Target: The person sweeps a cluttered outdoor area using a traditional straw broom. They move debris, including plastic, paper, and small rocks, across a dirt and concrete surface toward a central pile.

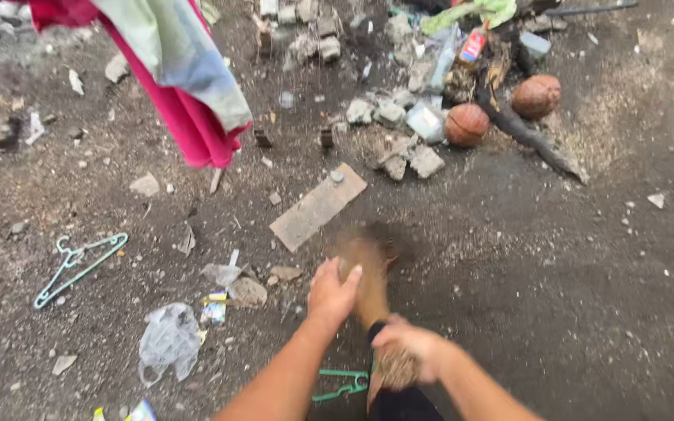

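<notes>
Head view: the left hand point(332, 290) is clamped on the upper part of a blurred brown fibrous broom point(368, 281) above the dark dirt ground point(555, 296). The right hand point(413, 349) is closed around its bristly lower end, just below and nearer the body.

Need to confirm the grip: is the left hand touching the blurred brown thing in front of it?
Touching. The head view shows the left hand with its thumb and fingers wrapped over the brown object, no gap between them.

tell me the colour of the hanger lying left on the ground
The hanger is pale green; the head view shows it.
</notes>
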